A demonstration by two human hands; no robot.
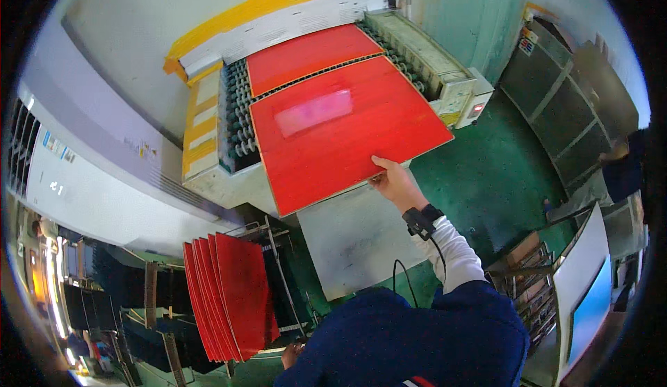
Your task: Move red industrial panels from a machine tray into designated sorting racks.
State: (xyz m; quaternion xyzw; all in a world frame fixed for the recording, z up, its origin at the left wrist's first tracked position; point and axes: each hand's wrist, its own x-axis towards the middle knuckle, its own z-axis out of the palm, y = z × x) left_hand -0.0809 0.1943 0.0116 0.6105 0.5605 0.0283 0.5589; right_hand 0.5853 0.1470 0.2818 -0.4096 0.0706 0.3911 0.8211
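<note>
My right hand grips the near edge of a glossy red panel, thumb on top and fingers beneath. Most of that panel rests on a roller conveyor, and its near end juts out toward me. Just behind it, a second red panel lies flat on the rollers. Low in the picture, my left hand is close to a rack of several upright red panels. My sleeve hides part of that hand, so its fingers do not show clearly.
A pale grey sheet is below the conveyor's near end. A white air conditioner stands left. At right are a metal rack, a board with a blue face and another person. The floor is green.
</note>
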